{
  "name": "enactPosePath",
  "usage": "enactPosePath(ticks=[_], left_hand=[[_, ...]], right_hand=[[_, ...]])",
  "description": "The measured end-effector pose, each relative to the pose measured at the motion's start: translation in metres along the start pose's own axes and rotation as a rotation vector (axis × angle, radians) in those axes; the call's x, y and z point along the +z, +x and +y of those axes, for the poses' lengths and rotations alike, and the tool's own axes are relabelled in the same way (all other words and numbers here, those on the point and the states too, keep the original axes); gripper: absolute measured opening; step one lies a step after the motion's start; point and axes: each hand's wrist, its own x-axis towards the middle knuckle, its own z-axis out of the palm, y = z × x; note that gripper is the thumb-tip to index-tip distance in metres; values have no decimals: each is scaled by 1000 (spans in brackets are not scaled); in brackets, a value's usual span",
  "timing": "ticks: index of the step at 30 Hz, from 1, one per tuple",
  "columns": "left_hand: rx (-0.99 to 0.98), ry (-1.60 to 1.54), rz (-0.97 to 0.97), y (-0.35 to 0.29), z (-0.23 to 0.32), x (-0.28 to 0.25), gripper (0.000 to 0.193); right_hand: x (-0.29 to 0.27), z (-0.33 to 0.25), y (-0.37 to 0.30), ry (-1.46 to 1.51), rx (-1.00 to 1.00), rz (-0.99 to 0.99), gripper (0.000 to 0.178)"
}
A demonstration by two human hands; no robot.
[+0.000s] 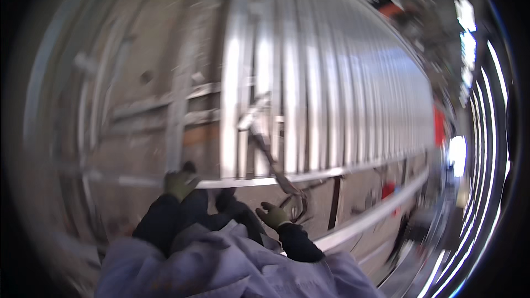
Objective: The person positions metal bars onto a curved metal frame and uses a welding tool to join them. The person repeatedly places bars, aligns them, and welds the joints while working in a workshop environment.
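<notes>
My left hand [180, 184], in a greenish work glove with dark fingertips, is closed over a long pale metal rail [243, 182] in front of me. Motion blur softens its fingers. To the right, my right hand [273, 215] wears a similar glove and is held off the rail, fingers apart and nothing in them. A tool with a pale metal end and dark handle [261, 142] lies across shiny metal slats [323, 99]; a dark cable or hose [298, 196] runs from it over the rail. Its exact kind is too blurred to tell.
The slats stretch away to the far right. An open metal frame [179, 96] with crossbars lies on the left over the brownish floor [146, 55]. A second pale rail [364, 215] runs at the right, beside a small red object [388, 190]. Blurred clutter stands at the far right.
</notes>
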Motion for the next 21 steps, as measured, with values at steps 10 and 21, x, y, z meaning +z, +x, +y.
enactPosePath(ticks=[10, 21], left_hand=[[-316, 381, -74, -28, 6, 7, 73], [-390, 345, -345, -4, -21, 25, 97]], right_hand=[[35, 115, -31, 249, 76, 138, 71], [27, 213, -49, 87, 133, -69, 73]])
